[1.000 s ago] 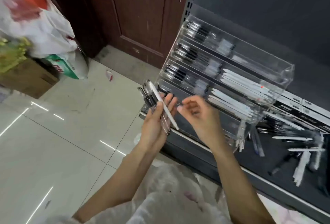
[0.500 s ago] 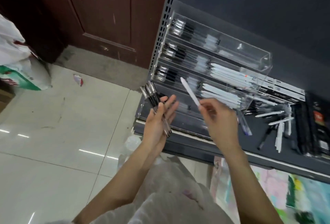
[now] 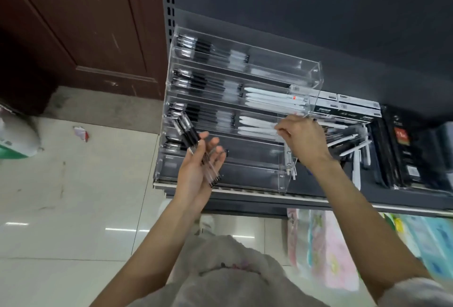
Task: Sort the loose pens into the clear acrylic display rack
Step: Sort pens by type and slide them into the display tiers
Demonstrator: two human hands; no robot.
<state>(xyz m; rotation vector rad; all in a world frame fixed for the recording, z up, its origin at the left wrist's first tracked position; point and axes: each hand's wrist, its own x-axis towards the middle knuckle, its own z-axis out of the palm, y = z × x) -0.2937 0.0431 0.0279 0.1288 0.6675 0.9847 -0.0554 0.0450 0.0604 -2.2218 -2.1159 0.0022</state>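
A dark metal shop shelf (image 3: 318, 196) with a pale front edge runs across the scene, backed by a matte black panel. To its left stand a brown wooden door (image 3: 81, 25) and a glossy, pale tiled floor (image 3: 61, 208), which lies open below and left of the shelf.

On the left end of the shelf sits the clear acrylic display rack (image 3: 235, 115), a stepped set of long transparent troughs rising toward the back panel. Its left edge lines up with the shelf's perforated upright. The upper tiers hold rows of black-and-clear pens at the left and slim white pens (image 3: 272, 101) at the right; the lowest troughs look mostly bare.

The left hand (image 3: 198, 172) hovers in front of the rack's lower left corner, palm up, fingers loosely curled around a bundle of black-and-clear pens (image 3: 193, 145) that fans up past the fingertips.

The right hand (image 3: 304, 142) reaches to the right end of the rack's third tier, fingers pinched together at the white pens there; whether it grips one cannot be told.

Right of the rack, loose white and dark pens (image 3: 353, 145) lie scattered on the shelf beside flat black boxes (image 3: 348, 108).
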